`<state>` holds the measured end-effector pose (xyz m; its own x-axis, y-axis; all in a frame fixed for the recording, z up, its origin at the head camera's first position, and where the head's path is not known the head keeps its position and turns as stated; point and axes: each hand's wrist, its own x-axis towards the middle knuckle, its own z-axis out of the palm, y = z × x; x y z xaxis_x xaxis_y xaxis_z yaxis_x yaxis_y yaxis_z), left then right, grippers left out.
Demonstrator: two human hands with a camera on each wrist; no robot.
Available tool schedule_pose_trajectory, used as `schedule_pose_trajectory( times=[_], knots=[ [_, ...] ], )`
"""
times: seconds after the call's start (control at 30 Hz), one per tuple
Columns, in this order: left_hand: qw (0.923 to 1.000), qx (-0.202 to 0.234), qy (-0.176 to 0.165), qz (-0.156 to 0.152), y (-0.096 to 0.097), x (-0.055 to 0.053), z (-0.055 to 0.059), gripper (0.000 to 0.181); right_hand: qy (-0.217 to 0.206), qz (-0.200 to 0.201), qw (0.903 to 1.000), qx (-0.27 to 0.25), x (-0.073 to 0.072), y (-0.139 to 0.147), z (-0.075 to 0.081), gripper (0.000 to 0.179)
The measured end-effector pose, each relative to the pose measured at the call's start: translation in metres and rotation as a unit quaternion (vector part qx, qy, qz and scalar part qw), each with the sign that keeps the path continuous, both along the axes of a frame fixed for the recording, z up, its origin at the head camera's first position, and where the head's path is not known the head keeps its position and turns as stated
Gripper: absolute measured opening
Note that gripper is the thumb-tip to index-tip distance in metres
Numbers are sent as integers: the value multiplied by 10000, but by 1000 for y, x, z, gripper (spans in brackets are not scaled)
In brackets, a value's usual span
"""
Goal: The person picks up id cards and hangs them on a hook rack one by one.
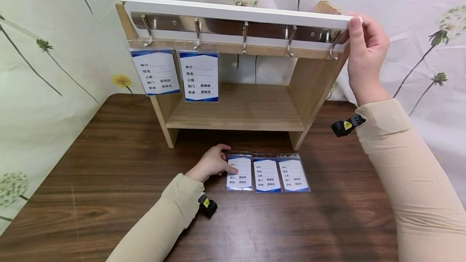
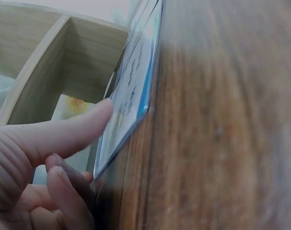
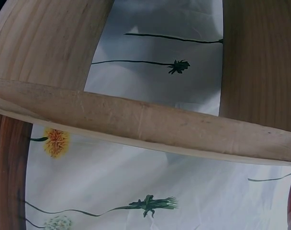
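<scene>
At a dark table [image 1: 109, 173] against floral cloth [image 1: 54, 64], head view: gripping the white hook board [image 1: 223, 27] with the right hand [image 1: 367, 47]; touching the leftmost tabletop badge [image 1: 244, 178] with the left hand [image 1: 211, 163], with thumb and forefinger apart. Left wrist view: resting thumb on it. Right wrist view: facing shelf wood [image 3: 112, 112], cannot tell grip.

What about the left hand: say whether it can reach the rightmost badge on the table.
Likely yes: the rightmost badge lies uncovered, and only the flat middle badge separates it from the leftmost badge at the left hand.
</scene>
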<state>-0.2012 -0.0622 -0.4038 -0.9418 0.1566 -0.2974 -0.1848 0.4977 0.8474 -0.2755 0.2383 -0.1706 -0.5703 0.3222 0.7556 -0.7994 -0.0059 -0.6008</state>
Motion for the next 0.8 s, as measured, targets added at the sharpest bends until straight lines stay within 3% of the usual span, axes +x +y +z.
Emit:
schedule_pose_trajectory(
  times=[0.37,0.8],
  knots=[
    [9976,-637,216,-136,1,3,4,74,62,52,10000,2,-1,1,-1,10],
    [9959,-812,87,-392,0,2,11,75,80,-6,9999,77,0,1,-1,10]
  ],
)
